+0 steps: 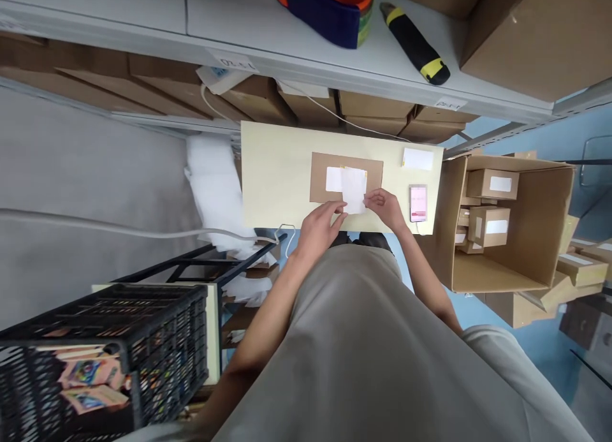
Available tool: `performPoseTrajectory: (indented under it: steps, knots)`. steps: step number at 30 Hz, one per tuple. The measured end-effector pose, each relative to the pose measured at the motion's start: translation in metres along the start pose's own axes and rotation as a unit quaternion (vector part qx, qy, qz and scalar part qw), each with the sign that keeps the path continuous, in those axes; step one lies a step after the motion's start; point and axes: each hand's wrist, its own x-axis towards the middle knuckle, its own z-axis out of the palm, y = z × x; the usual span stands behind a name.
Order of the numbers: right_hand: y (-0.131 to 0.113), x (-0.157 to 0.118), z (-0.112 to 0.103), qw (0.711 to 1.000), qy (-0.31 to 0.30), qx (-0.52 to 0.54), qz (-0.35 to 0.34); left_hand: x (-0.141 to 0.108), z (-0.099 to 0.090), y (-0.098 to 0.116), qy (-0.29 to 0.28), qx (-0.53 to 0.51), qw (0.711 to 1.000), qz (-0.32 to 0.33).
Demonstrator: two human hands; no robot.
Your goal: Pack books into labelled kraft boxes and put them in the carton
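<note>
Both grips at the counter [277, 174], working on one white slip [354, 188]. Left grip [322, 225]: thumb and forefinger closed on the slip's edge near its lower left corner. Right grip [386, 207]: fingertips pinching the opposite edge, a little higher up. Slip therefore lies between the two grips, small yellow marks at its two far corners.

Just beyond the grips: flat brown cardboard box [375, 174]. Far part of the slip overlaps it; near end reaches past the box's near edge, toward the wearer. White label [333, 179] on the box, ahead of the left grip, partly covered by the slip.

Right of the right grip, near: phone [418, 203], screen lit pink, cord at its lower end. Beyond the phone: white paper [417, 159], flat on the counter. Farther right: large open carton [530, 219] with small boxes [492, 184] inside, several bearing white labels.

Well ahead of both grips: grey shelf [229, 14], carrying a black-and-yellow cutter [415, 43] and a blue-and-orange tape dispenser [329, 11]. Row of brown boxes [377, 105] underneath.

Left of the left grip: white wrapping [215, 180]. Lower left, well apart: black crate [167, 340] holding printed packets [93, 373]; print illegible.
</note>
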Motion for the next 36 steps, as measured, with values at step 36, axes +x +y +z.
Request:
performPoseTrajectory:
  steps: [36]
  knots:
    - [-0.032, 0.036, -0.036, 0.966, -0.049, -0.142, -0.208, -0.021, -0.016, 0.015, -0.095, 0.152, 0.979, 0.098]
